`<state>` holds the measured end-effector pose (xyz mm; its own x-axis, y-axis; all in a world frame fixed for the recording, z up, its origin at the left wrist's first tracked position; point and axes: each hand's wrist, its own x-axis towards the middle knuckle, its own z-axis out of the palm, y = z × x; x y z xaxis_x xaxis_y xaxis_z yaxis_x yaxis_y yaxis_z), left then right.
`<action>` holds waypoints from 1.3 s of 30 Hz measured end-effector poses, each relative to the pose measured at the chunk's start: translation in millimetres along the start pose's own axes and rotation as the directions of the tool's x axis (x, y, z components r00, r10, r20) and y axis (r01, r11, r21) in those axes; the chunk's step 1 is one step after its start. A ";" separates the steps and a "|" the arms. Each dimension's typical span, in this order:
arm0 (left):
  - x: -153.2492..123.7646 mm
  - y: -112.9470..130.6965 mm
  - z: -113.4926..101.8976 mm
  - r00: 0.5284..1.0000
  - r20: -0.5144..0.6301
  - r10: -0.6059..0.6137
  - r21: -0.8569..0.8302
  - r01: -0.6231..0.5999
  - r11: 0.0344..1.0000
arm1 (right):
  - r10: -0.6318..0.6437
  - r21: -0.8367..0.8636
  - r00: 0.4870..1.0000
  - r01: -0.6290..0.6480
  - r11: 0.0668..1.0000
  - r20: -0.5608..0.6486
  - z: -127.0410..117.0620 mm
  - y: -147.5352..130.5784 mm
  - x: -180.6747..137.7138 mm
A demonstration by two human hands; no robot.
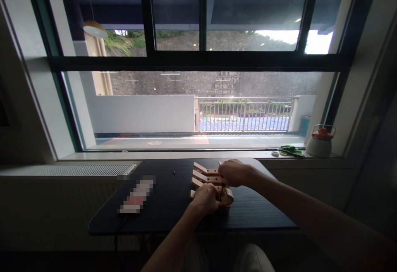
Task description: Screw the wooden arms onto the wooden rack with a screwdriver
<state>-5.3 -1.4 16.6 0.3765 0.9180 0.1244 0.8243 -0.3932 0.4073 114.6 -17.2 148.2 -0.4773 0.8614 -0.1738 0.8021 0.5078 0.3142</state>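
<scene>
A light wooden piece [207, 178] with several angled slats and dark round holes or screw heads lies on the dark table. My left hand [206, 197] is closed on its near end, with the thumb and fingers close to a dark upright shaft. Just beyond and to the right, my right hand [233, 172] is closed in a fist over the top of that shaft. The shaft belongs to a slim dark tool [222, 187], like a screwdriver or hex key; the fist hides its upper part. Its tip meets the wood near my left fingers.
A small dark screw-like piece [174, 172] lies on the table [167, 206]. A blurred-out flat object [138, 196] rests at the left. On the windowsill stand a white kettle [319, 144] with an orange lid, a green cloth-like thing [290, 151] and small rings [275, 153].
</scene>
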 end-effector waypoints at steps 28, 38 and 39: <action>-1.6 2.4 -1.8 1.000 0.007 0.012 0.014 -0.012 1.000 | -0.062 0.052 0.994 0.066 0.996 -0.086 3.3 9.7 -4.8; -2.9 4.6 -3.5 1.000 -0.004 -0.008 0.034 0.008 0.999 | -0.071 0.095 0.987 0.085 0.992 -0.145 15.1 13.6 -0.8; -2.8 4.4 -3.3 1.000 -0.003 -0.009 0.037 0.009 0.999 | -0.065 0.096 0.987 0.080 0.992 -0.150 15.0 13.2 -1.6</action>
<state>-4.1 -5.6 21.0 0.3677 0.9216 0.1239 0.8429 -0.3866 0.3743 131.3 -11.7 138.7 -0.5764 0.8155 -0.0519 0.7925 0.5734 0.2080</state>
